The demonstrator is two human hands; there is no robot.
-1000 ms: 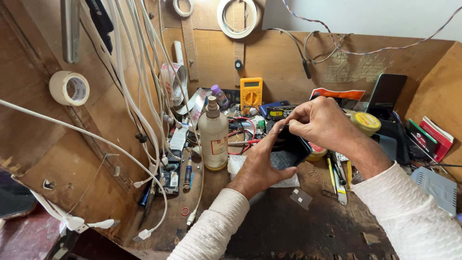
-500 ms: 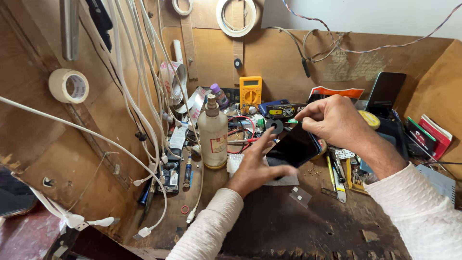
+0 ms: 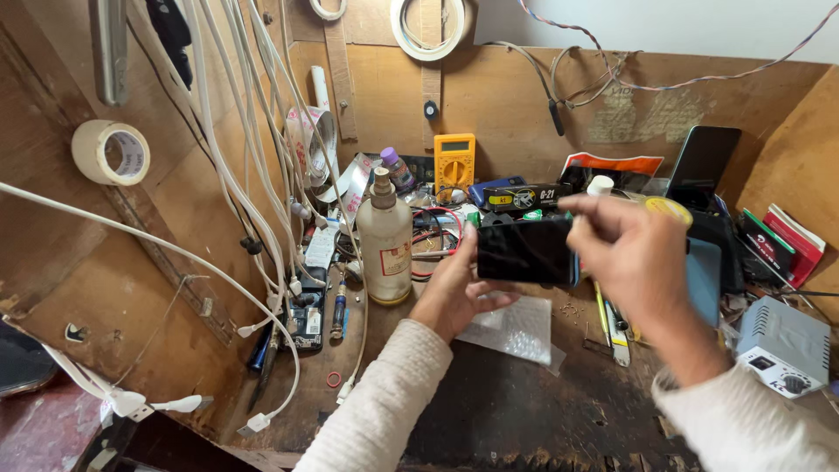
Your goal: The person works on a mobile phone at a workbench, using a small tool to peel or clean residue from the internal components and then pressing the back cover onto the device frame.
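Left to right: a roll of masking tape [image 3: 110,152] hangs on the left wall beside white charging cables [image 3: 229,166]; a pump bottle [image 3: 384,240] stands near the counter's back edge. The left hand [image 3: 456,288] grips the left end of a black smartphone [image 3: 525,250], held level above the counter [image 3: 524,419]. The right hand [image 3: 631,253] – motion-blurred – closes on its right end. A bubble-wrap pouch [image 3: 511,327] lies beneath. The phone appears intact and unopened; any dismantling seems not yet begun. Its underside is hidden, and the right fingertips are too blurred to resolve – as is the clutter behind.
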